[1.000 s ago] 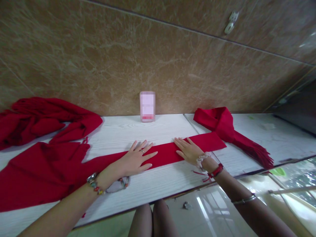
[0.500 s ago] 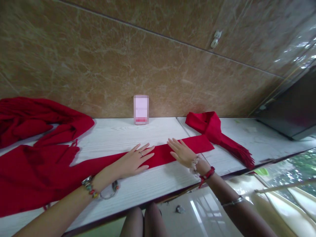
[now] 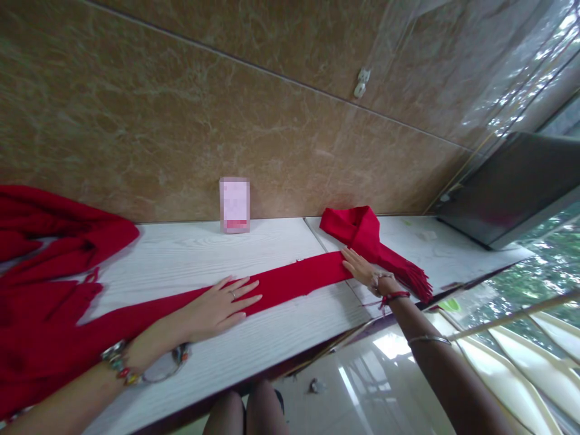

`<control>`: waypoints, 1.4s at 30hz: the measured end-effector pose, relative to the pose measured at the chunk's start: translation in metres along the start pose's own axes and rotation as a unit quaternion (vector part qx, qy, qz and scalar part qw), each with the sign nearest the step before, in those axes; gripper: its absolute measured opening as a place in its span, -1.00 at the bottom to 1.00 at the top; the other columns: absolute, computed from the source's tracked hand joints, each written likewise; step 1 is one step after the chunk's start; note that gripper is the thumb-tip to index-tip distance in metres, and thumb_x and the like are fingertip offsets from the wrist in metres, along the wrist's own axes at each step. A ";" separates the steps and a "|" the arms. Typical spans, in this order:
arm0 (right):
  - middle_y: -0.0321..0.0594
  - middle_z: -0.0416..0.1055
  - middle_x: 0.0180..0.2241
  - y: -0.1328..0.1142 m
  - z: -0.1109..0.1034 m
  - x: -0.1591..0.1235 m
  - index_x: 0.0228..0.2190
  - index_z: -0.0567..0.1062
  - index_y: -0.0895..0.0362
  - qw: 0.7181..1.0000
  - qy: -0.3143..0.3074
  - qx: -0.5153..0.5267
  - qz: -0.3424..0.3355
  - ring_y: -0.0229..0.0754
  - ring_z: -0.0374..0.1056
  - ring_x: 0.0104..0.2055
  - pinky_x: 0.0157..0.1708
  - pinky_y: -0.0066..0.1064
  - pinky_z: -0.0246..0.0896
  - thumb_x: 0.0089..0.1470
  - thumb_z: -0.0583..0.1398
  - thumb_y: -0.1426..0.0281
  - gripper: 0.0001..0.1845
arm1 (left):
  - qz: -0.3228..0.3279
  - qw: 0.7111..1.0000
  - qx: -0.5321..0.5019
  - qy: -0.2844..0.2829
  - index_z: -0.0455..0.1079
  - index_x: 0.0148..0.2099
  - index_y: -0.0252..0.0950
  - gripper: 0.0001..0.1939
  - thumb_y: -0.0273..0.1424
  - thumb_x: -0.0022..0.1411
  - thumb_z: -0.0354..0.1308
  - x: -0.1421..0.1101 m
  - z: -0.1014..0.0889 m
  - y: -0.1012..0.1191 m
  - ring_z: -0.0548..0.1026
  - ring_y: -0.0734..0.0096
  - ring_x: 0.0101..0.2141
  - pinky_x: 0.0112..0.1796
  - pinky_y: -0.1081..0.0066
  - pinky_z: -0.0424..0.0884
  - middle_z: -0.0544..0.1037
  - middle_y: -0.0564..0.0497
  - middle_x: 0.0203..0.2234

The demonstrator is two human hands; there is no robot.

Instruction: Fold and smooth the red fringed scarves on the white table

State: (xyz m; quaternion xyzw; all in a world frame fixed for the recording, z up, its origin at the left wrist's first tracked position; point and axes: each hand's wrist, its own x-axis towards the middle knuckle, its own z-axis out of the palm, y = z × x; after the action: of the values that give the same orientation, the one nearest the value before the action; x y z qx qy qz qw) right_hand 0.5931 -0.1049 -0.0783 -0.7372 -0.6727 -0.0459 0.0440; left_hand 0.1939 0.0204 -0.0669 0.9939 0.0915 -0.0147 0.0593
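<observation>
A long red scarf (image 3: 296,279) lies stretched in a narrow band along the white wooden table (image 3: 190,254). My left hand (image 3: 217,304) lies flat on the band near its middle, fingers spread, a ring on one finger. My right hand (image 3: 360,267) rests flat at the band's right end, fingers straight and pointing left. Beyond that hand the scarf bunches up (image 3: 357,228) and its fringed end (image 3: 414,279) hangs toward the table's front edge. The scarf's left part widens into a broad red sheet (image 3: 40,326).
More red cloth is heaped at the far left (image 3: 54,229). A small pink card (image 3: 234,204) leans against the brown marble wall. A dark flat object (image 3: 507,193) lies at the right end. My knees (image 3: 247,414) show below the table's front edge.
My right hand has slid to the right along the scarf band to its end. The left hand stays flat on the band. The view has turned to the right.
</observation>
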 end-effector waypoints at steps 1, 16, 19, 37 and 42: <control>-0.01 0.10 0.13 -0.004 -0.002 0.000 0.09 0.14 0.22 1.000 0.007 0.000 0.003 -0.14 -0.10 0.20 0.13 -0.09 -0.07 0.20 -0.21 0.37 -0.53 | -0.001 1.000 -0.003 0.001 -0.04 0.22 -0.03 -0.57 -0.27 0.31 -0.23 0.000 0.000 0.000 -0.04 0.33 0.18 0.11 0.19 -0.17 0.01 0.06 0.20; 0.01 0.32 -0.03 -0.213 -0.018 0.012 -0.07 0.36 0.23 0.948 0.005 0.024 -0.316 -0.11 0.18 0.05 0.00 -0.24 0.14 0.04 0.11 0.34 -0.61 | -0.178 0.979 -0.075 0.061 0.28 0.03 -0.34 -0.61 -0.33 0.19 -0.09 -0.016 -0.017 -0.031 0.34 0.31 -0.08 -0.04 0.38 0.18 0.39 -0.13 -0.06; -0.03 0.39 -0.13 -0.234 -0.022 0.012 -0.15 0.40 0.23 0.938 0.026 -0.011 -0.346 -0.14 0.29 -0.09 -0.14 -0.31 0.23 0.06 0.09 0.42 -0.71 | -0.238 0.958 -0.159 -0.003 0.37 -0.12 -0.37 -0.66 -0.30 0.09 0.01 -0.007 -0.029 -0.041 0.41 0.36 -0.31 -0.26 0.46 0.29 0.49 -0.06 -0.31; -0.19 0.37 -0.49 -0.256 -0.009 0.024 -0.40 0.44 0.20 0.912 0.151 -0.100 -0.368 -0.23 0.26 -0.43 -0.50 -0.39 0.10 0.12 -0.03 0.56 -0.74 | -0.199 0.899 -0.364 -0.140 0.40 -0.41 -0.32 -0.77 -0.31 -0.17 0.11 0.032 -0.051 -0.054 0.28 0.45 -0.46 -0.42 0.49 0.18 0.44 0.09 -0.53; -0.21 0.36 -0.53 -0.248 -0.019 0.021 -0.22 0.42 0.20 0.908 0.164 -0.107 -0.369 -0.25 0.27 -0.49 -0.57 -0.42 0.09 0.14 -0.08 0.56 -0.69 | -0.185 0.876 -0.423 -0.141 0.36 -0.44 -0.33 -0.74 -0.23 -0.15 0.15 0.031 -0.053 -0.059 0.24 0.50 -0.52 -0.48 0.50 0.14 0.39 0.11 -0.58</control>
State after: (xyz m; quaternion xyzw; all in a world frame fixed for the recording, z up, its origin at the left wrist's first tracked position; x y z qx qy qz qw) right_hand 0.3476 -0.0637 -0.0555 -0.4185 -0.8712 -0.2508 0.0549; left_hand 0.2150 0.0898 -0.0219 0.8266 0.2615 -0.1254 0.4823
